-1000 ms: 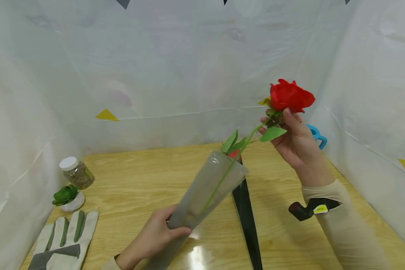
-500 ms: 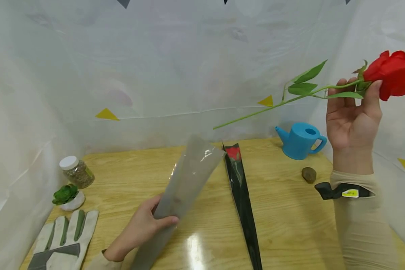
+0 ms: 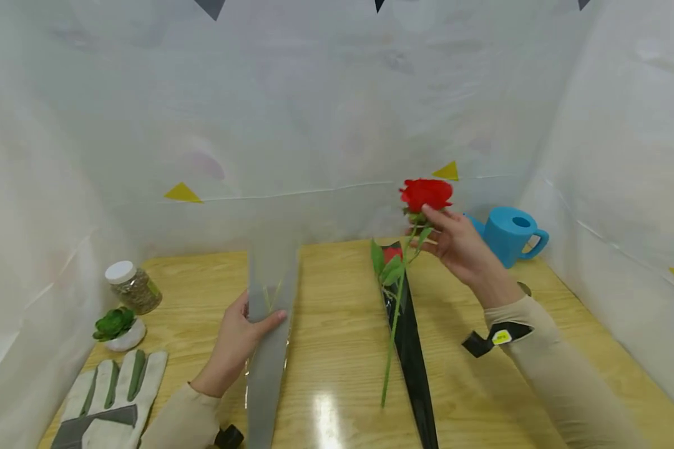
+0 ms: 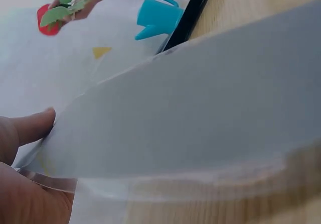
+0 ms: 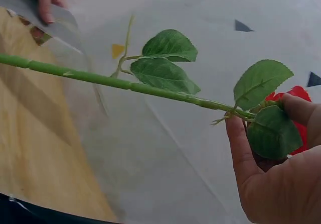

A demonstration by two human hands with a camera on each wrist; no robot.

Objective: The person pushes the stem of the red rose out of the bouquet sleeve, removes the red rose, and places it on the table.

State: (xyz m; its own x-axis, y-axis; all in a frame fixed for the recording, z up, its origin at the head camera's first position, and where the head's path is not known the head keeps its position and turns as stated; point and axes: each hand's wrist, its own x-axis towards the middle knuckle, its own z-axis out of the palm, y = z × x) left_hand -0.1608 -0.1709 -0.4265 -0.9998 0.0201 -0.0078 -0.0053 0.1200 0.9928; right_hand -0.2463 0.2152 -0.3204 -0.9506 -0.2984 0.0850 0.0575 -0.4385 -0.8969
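Note:
In the head view my right hand point(image 3: 463, 252) pinches a red artificial rose point(image 3: 425, 194) just under its bloom. Its green stem slants down over the table, and the right wrist view shows the leaves point(image 5: 168, 45) along it. My left hand point(image 3: 238, 340) grips a long grey flower sleeve point(image 3: 266, 368) with a clear upper part, thumb across its front. The sleeve tapers toward the table's near edge. Behind the rose stem lies a black sleeve point(image 3: 412, 355) with another red rose point(image 3: 392, 254) inside its top.
A blue watering can point(image 3: 508, 234) stands at the back right, with a brown stone point(image 3: 524, 288) partly hidden by my right arm. Along the left are a jar point(image 3: 137, 292), a potted succulent point(image 3: 115, 324) and work gloves point(image 3: 112, 399). White sheeting encloses the table.
The rose came out of the grey sleeve and swung up to the right. Now it is back over the black sleeve, stem downward. My left hand brought the sleeve leftward and more upright.

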